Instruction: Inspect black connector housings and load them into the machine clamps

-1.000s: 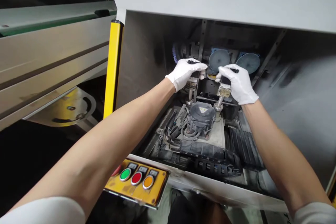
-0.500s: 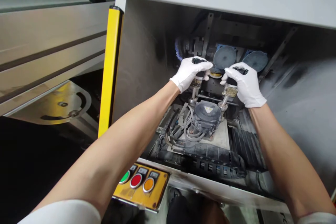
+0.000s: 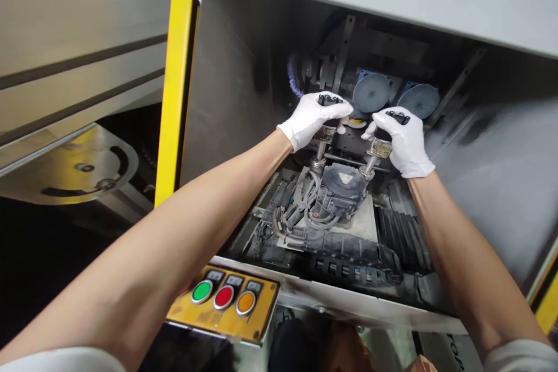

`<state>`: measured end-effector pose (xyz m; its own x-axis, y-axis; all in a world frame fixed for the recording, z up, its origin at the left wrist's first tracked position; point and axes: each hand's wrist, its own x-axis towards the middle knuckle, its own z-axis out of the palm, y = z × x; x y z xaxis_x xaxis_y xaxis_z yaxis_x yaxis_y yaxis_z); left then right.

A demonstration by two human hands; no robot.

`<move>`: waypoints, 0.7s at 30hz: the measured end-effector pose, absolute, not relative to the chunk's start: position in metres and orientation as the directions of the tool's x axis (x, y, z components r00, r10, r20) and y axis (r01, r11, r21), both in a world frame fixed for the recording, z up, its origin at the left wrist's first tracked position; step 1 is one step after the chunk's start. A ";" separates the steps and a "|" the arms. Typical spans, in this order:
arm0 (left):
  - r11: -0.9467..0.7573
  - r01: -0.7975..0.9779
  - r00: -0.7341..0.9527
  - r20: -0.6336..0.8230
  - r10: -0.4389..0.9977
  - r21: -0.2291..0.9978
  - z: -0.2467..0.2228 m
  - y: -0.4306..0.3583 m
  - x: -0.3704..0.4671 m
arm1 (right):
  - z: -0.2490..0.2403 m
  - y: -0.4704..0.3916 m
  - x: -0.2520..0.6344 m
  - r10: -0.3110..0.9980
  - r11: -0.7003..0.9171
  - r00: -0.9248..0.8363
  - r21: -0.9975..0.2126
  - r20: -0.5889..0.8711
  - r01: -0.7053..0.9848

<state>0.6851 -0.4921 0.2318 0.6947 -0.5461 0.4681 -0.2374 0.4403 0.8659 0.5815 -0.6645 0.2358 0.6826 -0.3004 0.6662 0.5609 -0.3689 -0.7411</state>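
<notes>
Inside the machine cabinet, my left hand [image 3: 310, 118], in a white glove, is closed around a small glossy black part [image 3: 330, 100]. That part sits at the top of the left metal post [image 3: 321, 150]. Also white-gloved, my right hand [image 3: 408, 140] grips a similar black part [image 3: 400, 118] over a clear-looking, gold-flecked block [image 3: 380, 148] on the right post [image 3: 372, 164]. Thumbs lie across the near sides of both parts, and the gloves hide much of them. Between and below the posts is a dusty dark motor housing [image 3: 343, 181] with a warning triangle.
Two round grey-blue discs [image 3: 371, 93] are mounted behind the hands. Cables and a black cable chain [image 3: 355, 264] lie on the cabinet floor. A yellow upright bar [image 3: 175, 93] borders the opening on the left. At the front is a yellow button panel [image 3: 257, 319] with green, red and orange buttons.
The camera view has shifted, so the cabinet appears slightly further left and the green button shows fully. Both hands stay on the black parts, with little visible movement.
</notes>
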 end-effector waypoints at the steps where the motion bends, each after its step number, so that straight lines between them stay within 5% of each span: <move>1: 0.432 -0.206 0.687 0.444 -0.575 0.878 0.234 -0.490 0.687 | 0.237 -0.666 0.581 -0.304 -0.330 0.713 -0.772 0.632 0.544; 7: 0.302 0.058 0.636 0.198 -0.746 0.952 0.245 -0.491 0.703 | 0.250 -0.676 0.586 -0.261 -0.045 0.932 -0.968 0.250 0.247; 21: 0.448 0.097 0.741 0.236 -0.629 0.889 0.252 -0.497 0.684 | 0.249 -0.668 0.591 -0.397 -0.165 0.868 -0.954 0.298 0.252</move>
